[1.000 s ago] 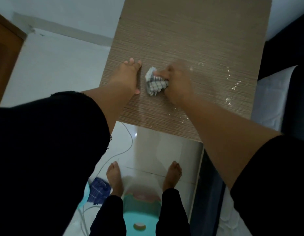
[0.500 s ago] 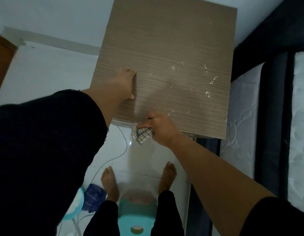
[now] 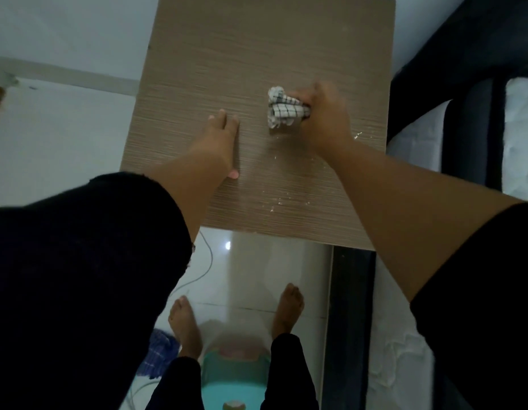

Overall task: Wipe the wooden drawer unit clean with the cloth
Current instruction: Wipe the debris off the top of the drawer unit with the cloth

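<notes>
The wooden drawer unit [image 3: 256, 48] shows its light-brown grained top from above. My right hand [image 3: 323, 119] is closed around a bunched white checked cloth [image 3: 283, 111] and presses it on the middle-right of the top. My left hand [image 3: 219, 137] lies flat on the top to the left of the cloth, fingers together and pointing away from me. White specks of dirt [image 3: 279, 202] are scattered near the front edge and beside my right wrist.
A bed with a white mattress [image 3: 520, 119] and dark frame stands right of the unit. On the white tiled floor below are my bare feet, a teal plastic stool [image 3: 233, 380], a blue checked cloth [image 3: 160, 356] and a thin white cable [image 3: 203, 267].
My right hand with the cloth has moved from the unit's front edge back up onto the middle-right of the top. My left hand has stayed flat on the top.
</notes>
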Demonstrator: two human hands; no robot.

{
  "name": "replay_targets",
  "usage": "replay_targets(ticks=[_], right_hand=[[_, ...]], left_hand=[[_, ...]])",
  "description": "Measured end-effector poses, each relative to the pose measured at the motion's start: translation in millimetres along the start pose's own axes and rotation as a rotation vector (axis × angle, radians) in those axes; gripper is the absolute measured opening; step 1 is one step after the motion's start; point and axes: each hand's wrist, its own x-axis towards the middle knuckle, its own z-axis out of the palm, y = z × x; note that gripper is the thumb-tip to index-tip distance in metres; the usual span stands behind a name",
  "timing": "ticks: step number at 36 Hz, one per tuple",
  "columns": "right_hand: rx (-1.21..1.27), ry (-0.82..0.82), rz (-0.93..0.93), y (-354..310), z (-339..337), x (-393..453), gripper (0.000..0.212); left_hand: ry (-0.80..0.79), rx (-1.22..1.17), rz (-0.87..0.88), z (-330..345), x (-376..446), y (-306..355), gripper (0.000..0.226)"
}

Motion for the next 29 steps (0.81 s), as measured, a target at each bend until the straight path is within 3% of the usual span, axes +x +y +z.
replay_targets(ticks=[4,7,9,11,13,15,18,20,23,26,29], right_hand=[[-0.006,-0.086,-0.013,-2.0,-2.2,24.6,0.035],[-0.009,-0.027,0.020,-2.1,1.5,42.3,0.023],[-0.041,-0.009,0.050,0.9,6.0,51.1,0.029],[-0.083,-0.038,0.040,3.8,10.0,53.7,0.010],[-0.106,-0.046,0.051,4.8,11.7,57.1,0.028],[-0.059,-0.040,0.076,6.5,14.7,60.6,0.030],[0.041,-0.088,0.108,4.0,11.1,48.2,0.005],[0.087,-0.107,0.063,1.4,11.5,31.2,0.020],[0.099,-0.173,0.014,4.7,22.9,-3.3,0.014],[0.169,-0.211,0.037,8.1,30.2,-41.6,0.029],[0.142,-0.270,-0.019,13.9,32.6,-79.9,0.028]], left_hand=[[-0.005,0.018,-0.005,-0.6,0.6,2.8,0.112],[0.001,0.022,-0.019,-0.5,1.7,2.8,0.112],[-0.001,0.021,-0.027,-0.1,2.5,4.1,0.114],[-0.009,0.027,-0.021,0.2,2.0,5.6,0.113],[-0.006,0.033,-0.025,0.3,1.8,8.4,0.112],[0.002,0.049,-0.034,-0.5,2.4,7.1,0.113],[0.006,0.040,-0.031,-0.9,3.1,4.8,0.113],[0.011,0.029,-0.031,-0.2,2.9,4.2,0.114],[0.015,0.017,-0.031,0.0,3.6,2.9,0.115],[0.011,0.030,-0.032,-0.3,2.9,4.8,0.115],[0.006,0.039,-0.034,-1.9,-0.7,7.5,0.114]])
